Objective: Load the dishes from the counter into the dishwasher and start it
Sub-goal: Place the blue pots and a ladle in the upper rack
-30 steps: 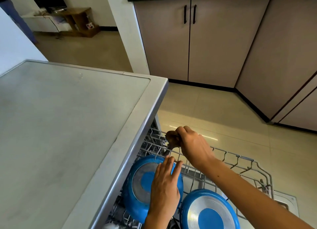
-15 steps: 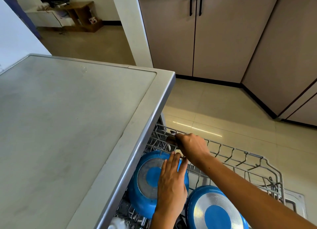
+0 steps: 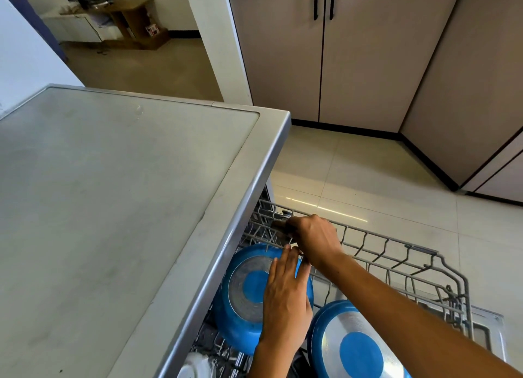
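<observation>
Two hands work in the pulled-out dishwasher rack, and no writing on anything can be read.

The left hand (image 3: 285, 301) lies flat, fingers straight and close together, on the bottom of a blue pan (image 3: 249, 292) that sits upside down in the rack (image 3: 396, 250). The right hand (image 3: 314, 239) curls its fingers round a brown handle (image 3: 278, 225) at the far side of the rack. A second blue pan (image 3: 353, 346) lies just beside the first, under the gray counter (image 3: 113, 193) edge.

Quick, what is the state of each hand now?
Left hand: open, straight fingers resting on the blue pan.
Right hand: closed around a dark handle at the rack's far edge.
</observation>
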{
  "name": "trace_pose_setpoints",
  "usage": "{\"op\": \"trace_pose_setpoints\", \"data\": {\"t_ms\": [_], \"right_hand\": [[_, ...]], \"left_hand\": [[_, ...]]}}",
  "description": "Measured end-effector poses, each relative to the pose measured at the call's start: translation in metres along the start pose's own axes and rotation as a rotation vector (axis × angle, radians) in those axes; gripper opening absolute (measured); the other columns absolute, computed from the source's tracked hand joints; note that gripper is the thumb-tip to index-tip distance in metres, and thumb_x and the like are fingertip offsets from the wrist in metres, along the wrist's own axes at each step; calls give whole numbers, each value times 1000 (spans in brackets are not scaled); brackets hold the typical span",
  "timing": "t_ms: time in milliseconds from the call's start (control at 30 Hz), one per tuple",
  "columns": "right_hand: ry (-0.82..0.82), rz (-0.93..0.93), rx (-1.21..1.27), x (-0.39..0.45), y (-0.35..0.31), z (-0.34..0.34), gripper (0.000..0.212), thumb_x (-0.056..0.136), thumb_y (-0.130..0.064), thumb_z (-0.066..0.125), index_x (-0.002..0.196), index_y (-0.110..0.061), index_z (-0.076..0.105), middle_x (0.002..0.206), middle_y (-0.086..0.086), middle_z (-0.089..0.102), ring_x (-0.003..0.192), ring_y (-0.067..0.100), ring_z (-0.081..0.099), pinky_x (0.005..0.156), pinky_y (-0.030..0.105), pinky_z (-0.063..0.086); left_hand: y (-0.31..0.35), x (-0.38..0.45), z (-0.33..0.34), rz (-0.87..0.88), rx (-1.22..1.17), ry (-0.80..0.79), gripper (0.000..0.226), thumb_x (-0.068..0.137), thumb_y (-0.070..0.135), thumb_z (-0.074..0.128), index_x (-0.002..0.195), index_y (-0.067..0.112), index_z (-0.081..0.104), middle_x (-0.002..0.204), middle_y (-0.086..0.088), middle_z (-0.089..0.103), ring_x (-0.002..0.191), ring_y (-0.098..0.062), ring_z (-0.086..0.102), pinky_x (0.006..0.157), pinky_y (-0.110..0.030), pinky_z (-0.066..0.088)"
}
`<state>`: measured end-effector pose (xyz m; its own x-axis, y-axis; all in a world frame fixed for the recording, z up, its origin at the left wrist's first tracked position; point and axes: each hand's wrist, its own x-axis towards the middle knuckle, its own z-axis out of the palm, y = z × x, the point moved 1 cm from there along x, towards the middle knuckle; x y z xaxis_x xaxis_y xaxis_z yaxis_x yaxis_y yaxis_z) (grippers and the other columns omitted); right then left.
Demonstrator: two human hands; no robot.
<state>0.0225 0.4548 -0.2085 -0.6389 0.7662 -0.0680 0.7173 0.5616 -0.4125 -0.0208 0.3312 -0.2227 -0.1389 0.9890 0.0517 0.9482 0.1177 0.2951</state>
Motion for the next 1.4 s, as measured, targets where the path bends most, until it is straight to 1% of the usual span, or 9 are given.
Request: {"op": "trace_pose_setpoints", "data": {"t_ms": [133,367,533,733,1033,1133,1200,1300,1400], "right_hand": [[12,-9,-3,-1,-1,2,28,90,-15,58,118,-14,57,106,6,55,85,20,59,76,31,52],[60,67,-83,4,-1,-3,19,93,-26,53,108,-21,64,89,1,65,74,17,60,64,26,45],[43,76,-18,4,2,2,19,91,-18,56,106,-21,66,88,1,67,76,17,62,72,30,53],[35,34,22,1,5,9,16,91,-16,57,103,-17,67,92,3,68,81,18,64,77,32,54],[217,56,281,-23,14,5,16,88,-8,59,98,-12,70,89,5,72,78,17,67,73,33,55],[314,95,366,-44,15,-5,19,86,-7,62,102,-13,70,92,1,73,78,14,68,73,29,56],[352,128,418,-64,13,-16,19,85,-5,63,99,-13,71,91,-3,72,77,9,67,73,23,54],[343,167,543,-103,1,-40,23,82,2,62,92,-16,72,81,-12,69,73,-1,66,72,14,52],[282,149,588,-150,-25,-67,21,81,-2,67,89,-20,73,76,-17,68,69,-3,64,66,8,49]], "left_hand": [[1,0,1,-4,-1,9,97,41,14,91,128,21,50,128,-5,59,121,-23,53,97,-39,37],[0,0,3,3,-17,14,101,45,10,88,133,21,40,131,-5,57,124,-24,50,98,-40,37],[-1,1,3,2,-13,3,97,46,11,88,131,22,42,131,-6,57,125,-24,50,99,-41,35],[-1,0,4,4,-24,13,93,50,9,86,132,22,43,132,-5,56,126,-23,48,100,-42,33],[-4,0,5,16,-10,14,87,53,5,84,129,19,44,134,-8,53,128,-25,46,102,-44,31],[-6,-2,1,32,-14,9,79,70,4,75,138,20,38,143,-8,44,134,-25,37,107,-45,21],[-4,-6,-8,15,-17,5,64,78,4,69,136,18,46,144,-8,43,134,-25,38,110,-43,15],[11,-30,-45,-76,-73,64,39,80,4,65,118,14,63,129,-9,57,118,-26,54,102,-39,39],[36,-82,-100,-104,-121,119,30,91,16,47,118,17,61,124,-1,57,110,-19,54,92,-34,48]]}}
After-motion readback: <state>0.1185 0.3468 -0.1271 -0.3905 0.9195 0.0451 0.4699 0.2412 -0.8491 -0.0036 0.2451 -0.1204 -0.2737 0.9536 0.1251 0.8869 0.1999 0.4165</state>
